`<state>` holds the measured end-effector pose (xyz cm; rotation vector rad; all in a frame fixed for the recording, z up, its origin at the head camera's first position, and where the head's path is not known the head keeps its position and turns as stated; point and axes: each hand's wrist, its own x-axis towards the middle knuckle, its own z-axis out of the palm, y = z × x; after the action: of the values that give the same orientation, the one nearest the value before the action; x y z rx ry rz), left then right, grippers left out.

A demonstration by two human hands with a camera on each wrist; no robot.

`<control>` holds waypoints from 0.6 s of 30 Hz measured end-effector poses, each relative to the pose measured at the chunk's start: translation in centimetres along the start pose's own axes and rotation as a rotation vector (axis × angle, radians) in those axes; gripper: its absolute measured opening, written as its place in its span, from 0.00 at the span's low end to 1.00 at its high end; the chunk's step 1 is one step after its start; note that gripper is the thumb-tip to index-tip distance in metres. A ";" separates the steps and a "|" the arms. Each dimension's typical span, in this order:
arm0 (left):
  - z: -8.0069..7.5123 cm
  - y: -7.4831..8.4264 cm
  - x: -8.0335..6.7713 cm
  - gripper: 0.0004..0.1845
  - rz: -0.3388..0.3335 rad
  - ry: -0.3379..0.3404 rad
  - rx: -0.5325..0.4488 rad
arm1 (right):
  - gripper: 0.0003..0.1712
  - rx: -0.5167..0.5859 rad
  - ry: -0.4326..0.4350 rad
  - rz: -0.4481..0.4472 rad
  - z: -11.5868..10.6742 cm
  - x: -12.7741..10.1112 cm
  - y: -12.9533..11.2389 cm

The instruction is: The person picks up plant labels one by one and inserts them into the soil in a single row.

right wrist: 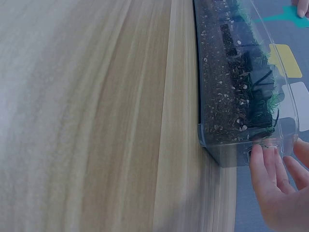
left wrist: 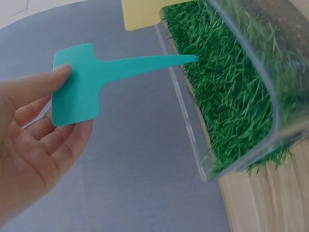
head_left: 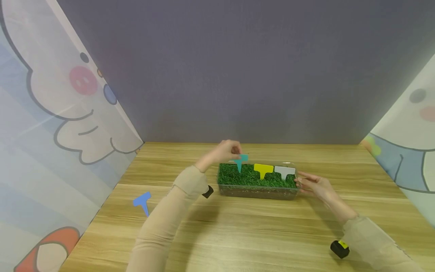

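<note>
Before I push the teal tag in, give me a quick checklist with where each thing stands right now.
1. Teal tag held: ok, the left hand pinches its wide head.
2. Tag right way round: ok, its narrow tip points down at the grass.
3. Box steadied: ok, the right hand touches its right end.
4. Gap beside the yellow tag: ok, the two tags stand apart.
5. Tip in the soil: cannot tell, the grass could hide it.
6. Blue tag in the box: not ok, it lies on the table.
</note>
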<state>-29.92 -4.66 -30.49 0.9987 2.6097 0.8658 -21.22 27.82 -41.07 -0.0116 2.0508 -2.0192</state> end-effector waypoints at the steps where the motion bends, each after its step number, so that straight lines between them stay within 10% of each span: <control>1: 0.1 0.0 0.1 0.02 0.004 -0.002 0.005 | 0.25 0.003 -0.007 -0.007 -0.2 0.2 0.3; 18: 1.9 0.0 0.7 0.03 0.006 -0.033 0.003 | 0.26 0.017 -0.008 -0.002 -1.0 1.0 1.6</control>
<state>-29.75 -3.34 -32.03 1.0135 2.5822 0.8402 -22.11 28.64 -42.86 -0.0185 2.0297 -2.0337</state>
